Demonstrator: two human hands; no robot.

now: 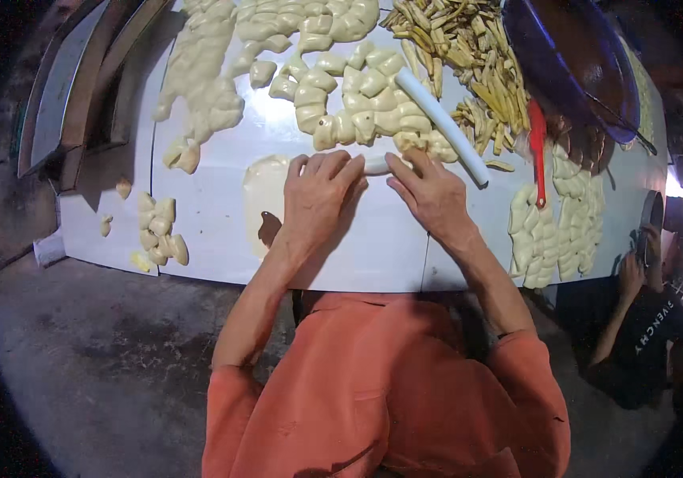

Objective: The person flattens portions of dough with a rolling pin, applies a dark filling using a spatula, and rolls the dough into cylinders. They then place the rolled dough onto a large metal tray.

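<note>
Between my two hands, close to the table's front edge, lies a short whitish rod-like piece (375,165); I cannot tell whether it is dough or a roller. My left hand (324,193) curls its fingers over the left end. The right end is under the bent fingers of my right hand (431,191). Beside my left hand lies a thin flat sheet of dough (255,187), with a dark brown patch (270,229) at its near end. Just beyond my hands are rows of pale dough pieces (381,99). A white tube (445,127) rests slantwise beyond my right hand.
Yellowish cut strips (469,56) are heaped at the back right, near a dark blue-rimmed basin (569,60). A red-handled tool (538,151) lies beside more dough (534,239). Wooden trays (70,88) stand at the left. A person in black (648,334) is at the right.
</note>
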